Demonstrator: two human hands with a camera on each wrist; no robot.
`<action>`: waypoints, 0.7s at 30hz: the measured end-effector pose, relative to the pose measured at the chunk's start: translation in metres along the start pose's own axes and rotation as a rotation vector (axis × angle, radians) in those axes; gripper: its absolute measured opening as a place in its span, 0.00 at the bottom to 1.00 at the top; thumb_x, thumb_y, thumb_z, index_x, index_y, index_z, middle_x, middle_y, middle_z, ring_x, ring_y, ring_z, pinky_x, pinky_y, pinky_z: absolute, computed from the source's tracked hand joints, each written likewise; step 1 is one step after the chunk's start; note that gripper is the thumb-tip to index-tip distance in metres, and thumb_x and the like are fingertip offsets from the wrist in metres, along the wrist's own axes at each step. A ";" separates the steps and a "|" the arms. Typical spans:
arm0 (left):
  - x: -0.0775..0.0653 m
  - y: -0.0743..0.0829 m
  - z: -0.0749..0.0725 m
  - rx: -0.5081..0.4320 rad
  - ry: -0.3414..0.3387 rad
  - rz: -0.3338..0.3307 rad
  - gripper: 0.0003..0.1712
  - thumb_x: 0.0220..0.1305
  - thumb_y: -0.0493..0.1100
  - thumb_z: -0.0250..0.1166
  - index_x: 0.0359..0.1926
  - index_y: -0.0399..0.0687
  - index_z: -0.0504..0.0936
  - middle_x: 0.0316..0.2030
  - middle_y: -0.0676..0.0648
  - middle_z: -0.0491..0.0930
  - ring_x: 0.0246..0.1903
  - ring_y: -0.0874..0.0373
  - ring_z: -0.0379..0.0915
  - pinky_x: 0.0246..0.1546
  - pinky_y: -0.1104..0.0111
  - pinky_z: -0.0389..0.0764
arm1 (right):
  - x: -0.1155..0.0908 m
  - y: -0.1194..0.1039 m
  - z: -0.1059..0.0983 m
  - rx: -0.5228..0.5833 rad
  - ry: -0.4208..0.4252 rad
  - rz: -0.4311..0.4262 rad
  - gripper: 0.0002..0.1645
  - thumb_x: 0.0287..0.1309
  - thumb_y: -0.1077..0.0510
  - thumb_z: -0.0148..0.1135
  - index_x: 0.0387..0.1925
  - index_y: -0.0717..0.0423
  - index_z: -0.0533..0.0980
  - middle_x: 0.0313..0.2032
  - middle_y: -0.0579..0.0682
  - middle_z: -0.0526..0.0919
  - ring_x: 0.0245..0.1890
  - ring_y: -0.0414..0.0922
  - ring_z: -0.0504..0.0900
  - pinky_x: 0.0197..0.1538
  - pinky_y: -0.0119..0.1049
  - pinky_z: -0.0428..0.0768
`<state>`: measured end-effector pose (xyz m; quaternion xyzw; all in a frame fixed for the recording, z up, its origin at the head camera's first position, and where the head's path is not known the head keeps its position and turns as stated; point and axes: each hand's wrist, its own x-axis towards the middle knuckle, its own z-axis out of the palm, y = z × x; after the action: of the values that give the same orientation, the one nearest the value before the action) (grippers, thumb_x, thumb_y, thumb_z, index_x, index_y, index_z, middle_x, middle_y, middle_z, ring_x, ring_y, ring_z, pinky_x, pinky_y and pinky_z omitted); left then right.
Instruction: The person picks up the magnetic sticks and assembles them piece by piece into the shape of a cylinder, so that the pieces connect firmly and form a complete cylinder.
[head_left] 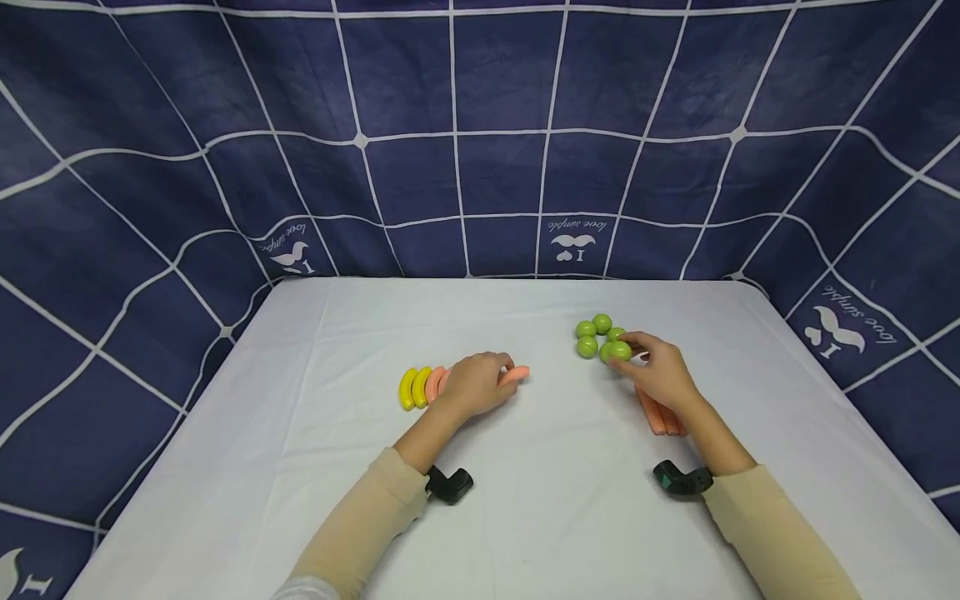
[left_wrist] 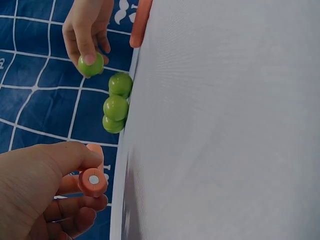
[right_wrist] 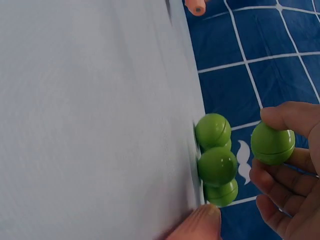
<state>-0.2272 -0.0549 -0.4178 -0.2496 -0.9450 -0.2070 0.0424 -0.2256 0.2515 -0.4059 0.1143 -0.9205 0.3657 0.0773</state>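
My left hand holds a salmon-pink stick-shaped piece between thumb and fingers. In the left wrist view the near end of the stick is round with a pale centre. Beside that hand lie yellow banana-shaped pieces and curved pink pieces, partly hidden by it. My right hand pinches a green ball with a seam round it, raised off the table. Close by, several more green balls sit in a loose ring on the white cloth.
Several long salmon-pink sticks lie side by side under my right wrist, partly covered by it. A white-clothed table spans the area, with a dark blue gridded curtain along its back and sides. Black wrist devices are on both arms.
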 end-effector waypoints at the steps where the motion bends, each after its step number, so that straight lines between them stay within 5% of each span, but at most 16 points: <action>1: 0.001 0.001 0.000 0.001 0.003 0.003 0.11 0.61 0.48 0.65 0.42 0.51 0.85 0.22 0.57 0.74 0.24 0.60 0.69 0.25 0.68 0.71 | 0.000 -0.001 0.001 0.008 -0.002 -0.007 0.29 0.58 0.55 0.68 0.56 0.69 0.74 0.46 0.64 0.81 0.46 0.57 0.77 0.51 0.52 0.74; 21: 0.009 0.007 0.003 -0.004 0.042 0.018 0.11 0.60 0.47 0.66 0.41 0.48 0.84 0.20 0.55 0.70 0.22 0.60 0.67 0.24 0.69 0.70 | 0.005 -0.021 0.031 0.100 -0.028 -0.033 0.25 0.54 0.57 0.71 0.52 0.64 0.78 0.42 0.58 0.83 0.42 0.54 0.79 0.45 0.47 0.76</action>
<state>-0.2315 -0.0441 -0.4167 -0.2538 -0.9412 -0.2137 0.0636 -0.2264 0.2145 -0.4127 0.1383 -0.9000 0.4082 0.0646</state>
